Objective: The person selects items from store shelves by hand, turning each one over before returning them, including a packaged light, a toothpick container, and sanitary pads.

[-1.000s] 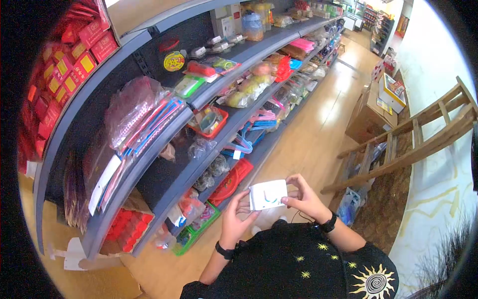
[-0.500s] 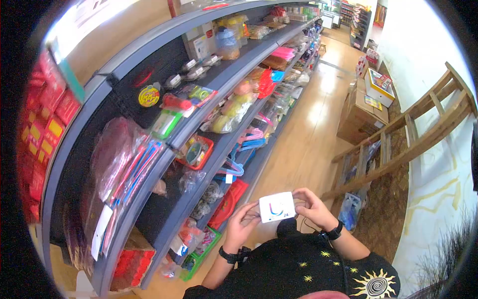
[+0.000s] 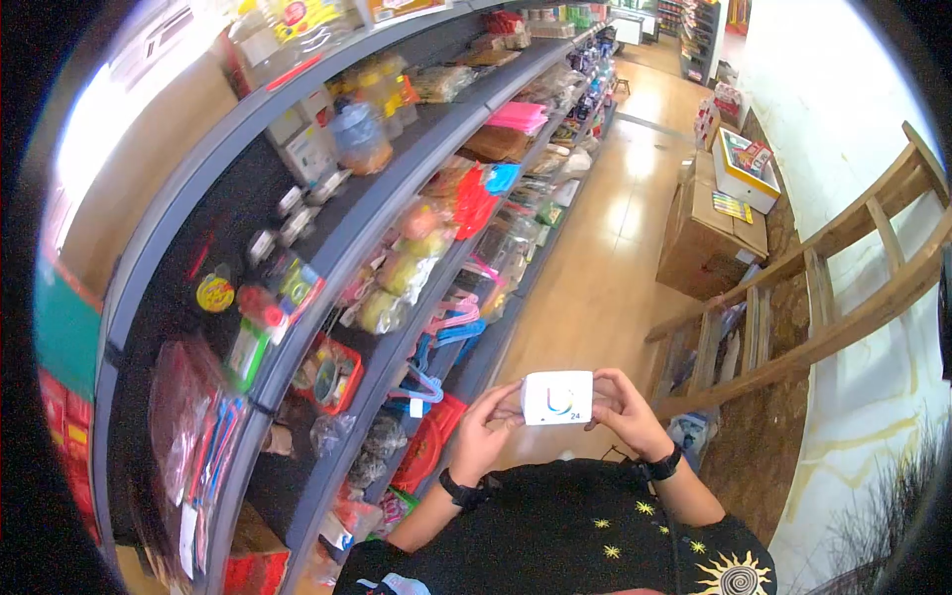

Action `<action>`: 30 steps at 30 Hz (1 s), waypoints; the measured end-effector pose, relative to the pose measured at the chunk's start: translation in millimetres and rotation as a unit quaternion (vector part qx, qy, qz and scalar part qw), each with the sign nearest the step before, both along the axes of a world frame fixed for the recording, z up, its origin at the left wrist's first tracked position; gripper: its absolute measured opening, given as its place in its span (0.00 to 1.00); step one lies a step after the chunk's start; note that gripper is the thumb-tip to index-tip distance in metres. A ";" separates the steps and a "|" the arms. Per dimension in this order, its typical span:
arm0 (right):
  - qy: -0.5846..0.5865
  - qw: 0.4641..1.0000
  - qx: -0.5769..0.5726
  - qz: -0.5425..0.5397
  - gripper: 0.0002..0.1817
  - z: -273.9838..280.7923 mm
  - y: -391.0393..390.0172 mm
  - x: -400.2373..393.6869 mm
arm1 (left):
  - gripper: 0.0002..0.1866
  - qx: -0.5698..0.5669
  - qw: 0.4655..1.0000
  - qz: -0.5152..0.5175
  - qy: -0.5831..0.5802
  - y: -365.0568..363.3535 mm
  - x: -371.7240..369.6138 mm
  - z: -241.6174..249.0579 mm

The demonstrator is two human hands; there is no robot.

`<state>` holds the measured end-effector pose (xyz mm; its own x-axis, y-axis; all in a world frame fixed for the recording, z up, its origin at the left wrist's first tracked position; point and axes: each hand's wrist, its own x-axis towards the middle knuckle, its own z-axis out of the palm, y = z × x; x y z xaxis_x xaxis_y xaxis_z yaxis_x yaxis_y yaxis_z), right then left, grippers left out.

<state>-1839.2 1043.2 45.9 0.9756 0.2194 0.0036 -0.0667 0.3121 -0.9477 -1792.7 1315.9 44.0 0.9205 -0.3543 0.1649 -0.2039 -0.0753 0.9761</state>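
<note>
Between my two hands is a small white box (image 3: 557,399) with a coloured U-shaped mark and the number 24 on its upper face. My left hand (image 3: 484,421) grips its left end, fingers behind it. On the other end, my right hand (image 3: 627,415) closes with thumb and fingers. The box is held in front of my chest, above the floor, its printed face toward me. Dark bands circle both wrists.
Long grey shelves (image 3: 362,263) packed with household goods run along the left. On the right, a wooden ladder (image 3: 823,297) leans by the white wall, near a cardboard box (image 3: 702,233). A wooden-look floor aisle (image 3: 585,288) stretches ahead.
My view has turned a little to the left, so the shelves sit differently in it. The white box is now more level, and both hands still hold it.
</note>
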 end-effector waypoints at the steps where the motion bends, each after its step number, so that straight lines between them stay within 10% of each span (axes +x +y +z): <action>1: 0.008 1.000 0.002 -0.014 0.26 -3.3 -8.4 5.8 | 0.28 -0.004 1.000 0.000 0.003 -12.3 10.0 1.8; 30: 0.117 0.957 -0.099 -0.245 0.20 17.1 -178.7 342.2 | 0.23 0.018 0.974 -0.225 0.030 -248.5 446.3 -14.4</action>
